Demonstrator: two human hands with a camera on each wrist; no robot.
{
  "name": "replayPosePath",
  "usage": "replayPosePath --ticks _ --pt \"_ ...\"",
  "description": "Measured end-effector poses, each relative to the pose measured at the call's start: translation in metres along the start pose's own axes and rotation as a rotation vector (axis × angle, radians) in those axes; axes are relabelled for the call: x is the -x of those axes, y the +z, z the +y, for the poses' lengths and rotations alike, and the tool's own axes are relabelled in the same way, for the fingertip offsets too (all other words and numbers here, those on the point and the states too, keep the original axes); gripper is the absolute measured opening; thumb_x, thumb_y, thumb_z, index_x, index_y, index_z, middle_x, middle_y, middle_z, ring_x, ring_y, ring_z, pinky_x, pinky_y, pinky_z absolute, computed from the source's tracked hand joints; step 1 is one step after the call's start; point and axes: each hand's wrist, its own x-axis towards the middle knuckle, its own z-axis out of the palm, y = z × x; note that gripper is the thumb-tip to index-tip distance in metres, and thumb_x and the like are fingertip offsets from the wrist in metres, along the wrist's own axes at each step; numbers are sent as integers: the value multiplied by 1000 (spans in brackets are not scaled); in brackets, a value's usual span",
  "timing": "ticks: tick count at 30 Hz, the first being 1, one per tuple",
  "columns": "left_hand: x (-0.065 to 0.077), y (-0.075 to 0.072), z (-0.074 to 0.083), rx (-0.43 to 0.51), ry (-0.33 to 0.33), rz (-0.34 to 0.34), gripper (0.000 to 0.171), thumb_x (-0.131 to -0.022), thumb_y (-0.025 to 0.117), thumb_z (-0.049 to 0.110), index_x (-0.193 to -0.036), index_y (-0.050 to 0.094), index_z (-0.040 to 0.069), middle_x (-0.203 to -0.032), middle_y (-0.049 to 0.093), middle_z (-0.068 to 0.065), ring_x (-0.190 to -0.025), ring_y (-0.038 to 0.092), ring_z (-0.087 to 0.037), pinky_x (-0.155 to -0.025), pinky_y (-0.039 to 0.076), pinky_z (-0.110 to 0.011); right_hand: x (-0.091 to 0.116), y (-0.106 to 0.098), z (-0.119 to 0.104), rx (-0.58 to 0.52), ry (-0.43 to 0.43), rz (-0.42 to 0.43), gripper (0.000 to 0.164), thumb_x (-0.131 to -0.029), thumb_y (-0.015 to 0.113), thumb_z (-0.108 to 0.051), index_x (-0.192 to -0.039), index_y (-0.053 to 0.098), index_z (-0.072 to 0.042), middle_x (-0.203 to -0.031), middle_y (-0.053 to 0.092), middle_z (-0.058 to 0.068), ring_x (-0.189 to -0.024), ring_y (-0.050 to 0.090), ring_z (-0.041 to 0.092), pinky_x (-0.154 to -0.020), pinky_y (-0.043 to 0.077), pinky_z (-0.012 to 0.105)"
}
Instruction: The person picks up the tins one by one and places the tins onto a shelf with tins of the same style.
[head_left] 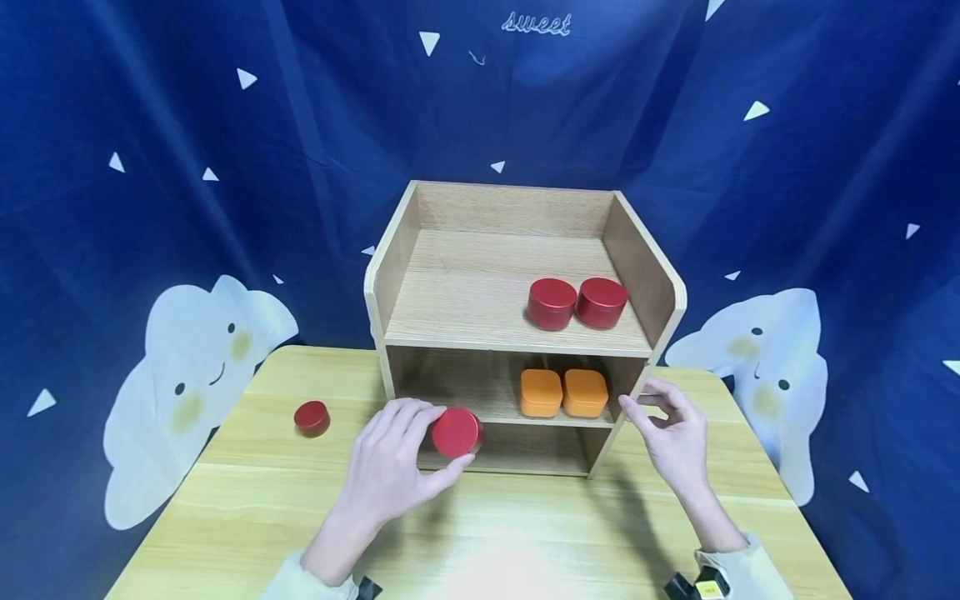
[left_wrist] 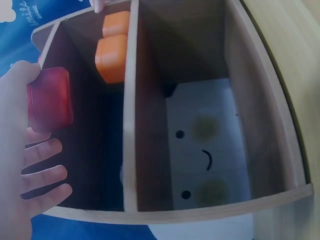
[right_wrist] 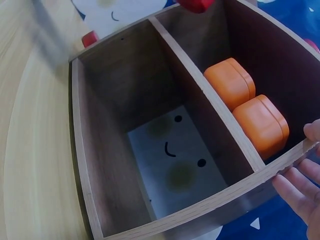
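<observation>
My left hand [head_left: 390,462] grips a round red tin [head_left: 456,432] between thumb and fingers, in front of the left part of a wooden shelf unit [head_left: 465,279]. The left wrist view shows the tin [left_wrist: 51,100] beside the middle compartment, with the other fingers spread below it. At the shelf's right side panel, my right hand [head_left: 677,437] pinches the front edge, thumb inside and fingers outside. Two orange square-shaped tins [head_left: 541,392] [head_left: 586,392] stand side by side at the right of the middle level. Above them, two red tins [head_left: 552,303] [head_left: 602,302] sit on the top board.
Another red tin [head_left: 312,418] lies on the light wooden table [head_left: 247,500], left of the shelf. A dark blue curtain [head_left: 315,125] with white triangles and smiling cloud shapes hangs behind the table. The shelf's lower level [head_left: 517,450] is under the orange tins.
</observation>
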Motion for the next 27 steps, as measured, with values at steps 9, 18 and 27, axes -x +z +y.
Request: replayPosePath --ticks 9,18,27 --pt "-20 -4 9 -3 52 59 65 -97 51 69 -104 75 9 -99 75 -7 -95 70 -26 -78 62 -40 0 0 0 -2 -2 4 27 -82 77 17 -107 69 12 -84 74 -17 -78 72 -5 -62 58 12" --pt "-43 -13 13 7 92 133 64 -96 55 67 -104 75 6 -97 75 -10 -93 71 -28 -78 63 -41 1 0 0 0 2 -2 27 -83 77 16 -108 70 11 -84 75 -16 -78 72 -4 -62 58 12" --pt "-64 -18 11 1 104 130 67 -96 54 68 -105 75 6 -99 76 -11 -96 71 -30 -80 62 -41 0 0 0 8 0 1 27 -82 77 16 -108 70 11 -85 74 -17 -78 72 -5 -62 58 12"
